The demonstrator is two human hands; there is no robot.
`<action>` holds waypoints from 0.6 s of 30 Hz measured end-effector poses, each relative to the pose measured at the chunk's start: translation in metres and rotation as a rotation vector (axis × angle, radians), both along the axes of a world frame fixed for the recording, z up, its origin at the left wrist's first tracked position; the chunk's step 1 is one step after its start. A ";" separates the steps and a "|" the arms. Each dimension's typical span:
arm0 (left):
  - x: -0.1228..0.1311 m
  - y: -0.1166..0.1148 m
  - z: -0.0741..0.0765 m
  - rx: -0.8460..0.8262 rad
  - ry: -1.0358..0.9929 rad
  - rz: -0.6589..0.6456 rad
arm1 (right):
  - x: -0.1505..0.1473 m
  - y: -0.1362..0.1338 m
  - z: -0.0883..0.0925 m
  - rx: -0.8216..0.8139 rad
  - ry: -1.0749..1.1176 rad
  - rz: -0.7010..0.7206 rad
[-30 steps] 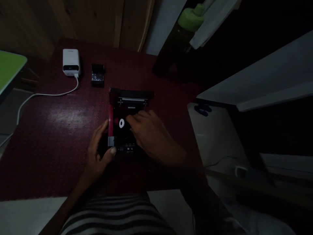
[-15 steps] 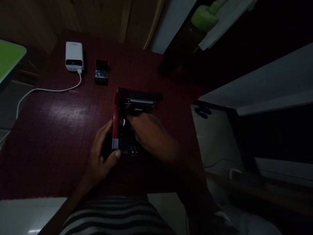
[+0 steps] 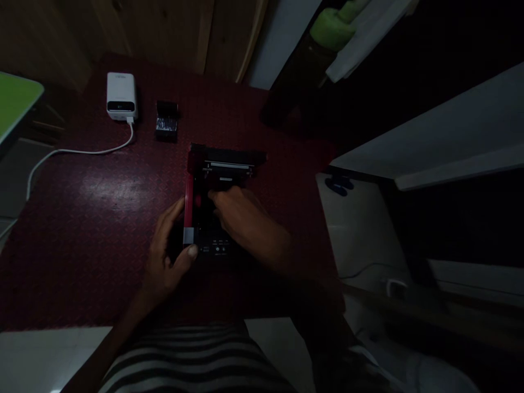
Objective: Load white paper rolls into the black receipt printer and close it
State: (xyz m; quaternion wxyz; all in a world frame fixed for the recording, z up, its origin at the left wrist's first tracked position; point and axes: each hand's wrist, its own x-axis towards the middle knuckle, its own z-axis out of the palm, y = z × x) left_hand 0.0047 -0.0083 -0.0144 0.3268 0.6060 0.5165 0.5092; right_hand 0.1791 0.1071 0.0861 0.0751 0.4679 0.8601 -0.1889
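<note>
A black device with a red left edge (image 3: 207, 204) lies on the dark red table (image 3: 102, 207), its lid raised at the far end. My left hand (image 3: 167, 254) grips the device's near left corner, thumb on top. My right hand (image 3: 241, 221) rests over the device's open middle, fingers curled down onto its inside. What the right fingers touch is hidden in the dim light.
A white power bank (image 3: 120, 96) with a white cable (image 3: 73, 153) sits at the table's far left. Beside it stands a small black block (image 3: 166, 121). A green-topped bottle (image 3: 327, 30) stands at the far right, and a white unit (image 3: 360, 229) is right of the table.
The small white ring seen inside the device is now covered by my right fingers, which have moved left over it. My left hand keeps its grip.
</note>
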 end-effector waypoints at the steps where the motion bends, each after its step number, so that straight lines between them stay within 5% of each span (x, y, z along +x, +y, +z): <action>1: 0.000 0.000 0.000 0.000 -0.001 0.001 | 0.000 0.000 -0.001 -0.002 0.006 -0.004; 5: -0.001 0.000 0.000 -0.011 0.007 0.004 | 0.008 -0.002 0.000 -0.020 0.093 0.000; 12: -0.001 -0.003 -0.004 -0.041 -0.045 0.011 | 0.042 -0.018 0.013 -0.058 0.522 0.210; 18: 0.004 0.017 0.029 -0.089 -0.133 0.137 | 0.049 -0.040 -0.004 0.130 0.608 0.156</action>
